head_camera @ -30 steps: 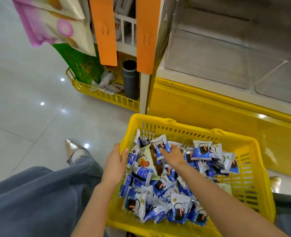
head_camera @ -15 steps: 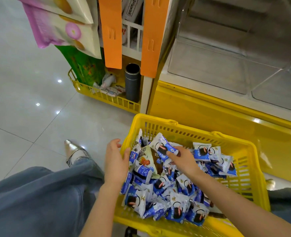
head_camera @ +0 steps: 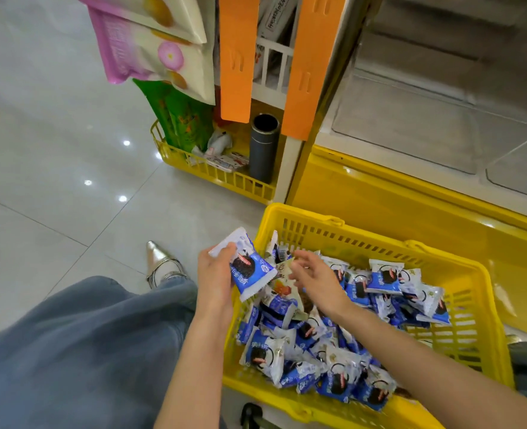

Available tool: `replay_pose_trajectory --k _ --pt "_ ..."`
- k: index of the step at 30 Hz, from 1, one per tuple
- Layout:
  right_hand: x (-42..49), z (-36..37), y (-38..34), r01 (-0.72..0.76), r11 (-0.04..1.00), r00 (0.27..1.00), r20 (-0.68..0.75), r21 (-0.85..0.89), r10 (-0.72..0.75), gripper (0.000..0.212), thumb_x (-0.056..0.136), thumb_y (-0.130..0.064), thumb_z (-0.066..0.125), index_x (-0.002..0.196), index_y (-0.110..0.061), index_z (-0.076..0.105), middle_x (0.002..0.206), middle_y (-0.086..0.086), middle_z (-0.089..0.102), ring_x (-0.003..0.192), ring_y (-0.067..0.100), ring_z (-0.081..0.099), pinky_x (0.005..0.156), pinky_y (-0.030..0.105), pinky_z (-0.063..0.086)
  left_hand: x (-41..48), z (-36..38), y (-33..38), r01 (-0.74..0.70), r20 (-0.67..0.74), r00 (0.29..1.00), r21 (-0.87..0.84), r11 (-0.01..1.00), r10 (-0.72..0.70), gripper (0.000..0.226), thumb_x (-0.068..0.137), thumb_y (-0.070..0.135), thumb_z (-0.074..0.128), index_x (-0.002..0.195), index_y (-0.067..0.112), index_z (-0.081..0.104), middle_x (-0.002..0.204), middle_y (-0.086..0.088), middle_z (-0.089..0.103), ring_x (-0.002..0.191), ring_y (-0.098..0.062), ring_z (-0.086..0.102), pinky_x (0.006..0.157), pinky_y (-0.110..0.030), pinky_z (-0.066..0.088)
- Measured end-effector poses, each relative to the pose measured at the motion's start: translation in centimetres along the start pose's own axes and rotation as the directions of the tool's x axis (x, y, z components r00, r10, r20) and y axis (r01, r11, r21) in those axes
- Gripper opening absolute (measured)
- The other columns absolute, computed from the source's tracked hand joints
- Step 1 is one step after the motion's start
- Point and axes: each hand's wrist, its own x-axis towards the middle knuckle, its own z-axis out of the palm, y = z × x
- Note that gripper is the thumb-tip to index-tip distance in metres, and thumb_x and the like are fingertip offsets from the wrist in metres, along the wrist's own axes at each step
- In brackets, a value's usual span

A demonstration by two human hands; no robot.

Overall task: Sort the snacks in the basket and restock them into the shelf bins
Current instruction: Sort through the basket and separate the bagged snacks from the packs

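Over the left rim of the basket point(head_camera: 376, 235), your left hand point(head_camera: 216, 274) now grips the blue packet point(head_camera: 249, 270) your right hand point(head_camera: 317, 277) just lifted out; right hand hangs empty, fingers loose, above the heap point(head_camera: 317, 351), so one picked, nothing binned yet.

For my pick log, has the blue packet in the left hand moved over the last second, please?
Yes. The blue packet has gone left, from the pile to the basket's left rim, held by the left hand.
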Motion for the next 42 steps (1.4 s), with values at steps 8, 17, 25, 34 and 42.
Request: replay_pose_trajectory --k 8,17,25,34,42 --pt "6.0 4.2 2.8 0.069 0.935 0.995 0.089 -0.347 -0.04 0.054 0.088 -0.005 0.059 0.138 -0.01 0.039 0.14 0.008 0.047 0.125 0.023 0.047 0.096 0.027 0.04 -0.2 -1.4 0.7 0.31 0.247 0.937 -0.263 0.914 -0.246 0.032 0.093 0.012 0.046 0.123 0.003 0.052 0.106 -0.02 0.064 0.085 -0.027 0.063 0.073 -0.036 0.055" --pt "7.2 2.9 3.0 0.173 0.826 0.985 0.104 -0.537 -0.138 0.013 0.085 -0.019 0.066 0.091 -0.007 0.065 0.09 0.002 0.049 0.083 0.015 0.048 0.07 0.021 0.033 1.1 -2.0 -0.2 0.144 -0.012 0.989 -0.128 0.981 -0.146 0.016 0.093 0.014 0.053 0.109 0.013 0.055 0.1 -0.007 0.067 0.073 -0.011 0.067 0.052 -0.02 0.055" --pt "1.6 -2.8 1.3 0.276 0.858 0.957 0.039 -0.433 -0.288 0.018 0.095 -0.034 0.048 0.087 -0.018 0.048 0.105 0.0 0.067 0.086 0.009 0.061 0.075 0.026 0.049 0.0 -0.1 -1.2 0.003 0.127 0.992 0.149 0.989 -0.022 0.025 0.086 0.006 0.062 0.11 0.012 0.058 0.103 -0.008 0.069 0.087 -0.019 0.069 0.076 -0.035 0.056" --pt "-3.5 -18.5 7.4 -0.169 0.931 0.894 -0.448 -0.322 0.008 0.028 0.095 -0.034 0.051 0.075 -0.018 0.039 0.057 0.001 0.045 0.051 0.018 0.049 0.044 0.027 0.034 -2.3 12.8 -8.3 -0.293 0.454 0.884 0.728 0.62 -0.115 0.061 0.087 0.028 0.064 0.138 0.009 0.038 0.136 -0.006 0.046 0.12 -0.018 0.047 0.087 -0.02 0.035" --pt "-5.4 -22.2 10.8 -0.347 0.827 0.909 -0.376 -0.441 0.181 0.048 0.095 -0.021 0.053 0.136 -0.003 0.035 0.124 0.021 0.052 0.11 0.035 0.052 0.075 0.029 0.036 -3.4 22.6 -13.4 -0.476 0.571 0.798 0.794 0.378 -0.193 0.036 0.097 0.01 0.045 0.133 0.006 0.042 0.135 -0.013 0.048 0.118 -0.025 0.049 0.08 -0.025 0.036"
